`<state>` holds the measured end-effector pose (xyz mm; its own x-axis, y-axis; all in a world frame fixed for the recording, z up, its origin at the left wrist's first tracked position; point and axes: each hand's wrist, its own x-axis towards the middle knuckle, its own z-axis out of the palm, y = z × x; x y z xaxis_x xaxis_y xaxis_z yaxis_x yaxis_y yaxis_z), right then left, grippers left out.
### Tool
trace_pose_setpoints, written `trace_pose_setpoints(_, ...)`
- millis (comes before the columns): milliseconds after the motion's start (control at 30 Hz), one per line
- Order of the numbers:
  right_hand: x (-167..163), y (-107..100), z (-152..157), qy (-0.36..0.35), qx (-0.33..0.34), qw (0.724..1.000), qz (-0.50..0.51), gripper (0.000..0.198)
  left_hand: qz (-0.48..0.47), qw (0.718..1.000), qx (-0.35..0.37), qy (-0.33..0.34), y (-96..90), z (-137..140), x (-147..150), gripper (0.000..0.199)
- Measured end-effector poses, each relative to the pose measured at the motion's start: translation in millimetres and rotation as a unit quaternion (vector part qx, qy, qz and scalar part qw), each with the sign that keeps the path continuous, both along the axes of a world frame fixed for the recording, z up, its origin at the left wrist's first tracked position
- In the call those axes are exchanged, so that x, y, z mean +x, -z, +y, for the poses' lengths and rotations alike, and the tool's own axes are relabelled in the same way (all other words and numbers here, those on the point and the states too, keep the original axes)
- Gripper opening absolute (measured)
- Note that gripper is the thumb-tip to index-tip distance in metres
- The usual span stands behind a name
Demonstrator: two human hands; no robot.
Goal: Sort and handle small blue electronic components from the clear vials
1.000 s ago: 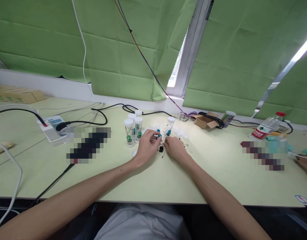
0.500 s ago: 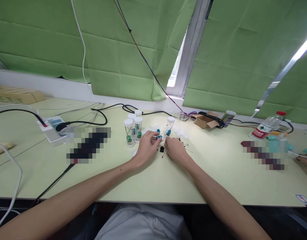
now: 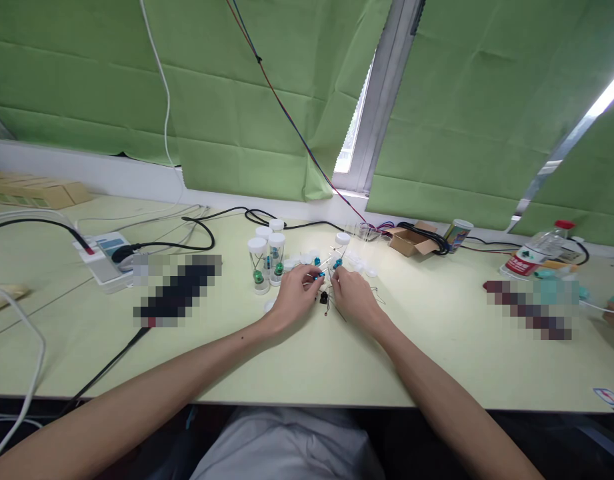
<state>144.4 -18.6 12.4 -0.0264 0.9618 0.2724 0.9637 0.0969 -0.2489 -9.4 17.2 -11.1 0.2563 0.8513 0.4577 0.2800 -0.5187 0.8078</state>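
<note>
My left hand (image 3: 297, 293) is closed in a pinch on a small blue part (image 3: 321, 274) with thin light leads. Close by on its right, my right hand (image 3: 357, 297) has its fingertips pressed together beside another small blue part (image 3: 337, 264); what they pinch is hidden. Between the hands, a small black part (image 3: 323, 298) lies on the table with fine wires around it. Left of my left hand stand several clear tubes (image 3: 258, 263) with white caps, holding green and blue parts. A similar capped tube (image 3: 342, 241) stands just beyond my right hand.
White caps (image 3: 371, 272) lie behind my right hand. Farther back are an open cardboard box (image 3: 409, 241), coiled black cable and a can (image 3: 457, 237). A bottle with a red cap (image 3: 537, 250) stands at the right. A power strip (image 3: 104, 260) with cords is at the left.
My right hand has shifted slightly, its fingertips up toward the nearby blue part. My left hand has barely moved. At the far right edge, another person's hand has moved.
</note>
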Motion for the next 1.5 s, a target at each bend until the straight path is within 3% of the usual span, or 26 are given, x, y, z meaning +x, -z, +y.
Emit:
trace_pose_setpoints(133, 1.5, 1.8, 1.2, -0.042, 0.055, 0.993, 0.092, 0.013, -0.020, 0.999, -0.027, 0.018, -0.8, -0.2, 0.6, 0.021)
trace_pose_setpoints(267, 2.9, 5.1, 5.8, -0.109, 0.112, 0.968, 0.195, 0.014, -0.046, 0.997, -0.055, 0.027, -5.0, -2.0, 1.4, 0.021)
trace_pose_setpoints(400, 2.8, 6.1, 6.9, -0.148, 0.091, 0.933, 0.315, 0.012, -0.058, 0.996, -0.069, 0.015, -7.6, -1.9, 1.2, 0.022)
trace_pose_setpoints(533, 3.4, 6.7, 6.2, -0.159, 0.068, 0.910, 0.376, 0.009, -0.098, 0.986, -0.129, 0.028, -6.9, 2.1, 0.7, 0.024)
trace_pose_setpoints(767, 2.7, 6.2, 6.1, -0.158, 0.093, 0.933, 0.311, 0.010, -0.151, 0.978, -0.137, 0.051, -5.2, 6.6, 0.5, 0.024)
trace_pose_setpoints(967, -0.6, 0.2, 0.0, -0.158, 0.077, 0.947, 0.269, 0.015, -0.162, 0.979, -0.122, 0.021, -10.0, 2.8, 0.2, 0.022)
trace_pose_setpoints(1500, -1.5, -2.2, -2.3, -0.172, 0.097, 0.947, 0.254, 0.016, -0.147, 0.983, -0.107, 0.004, -12.5, 1.2, -1.1, 0.021)
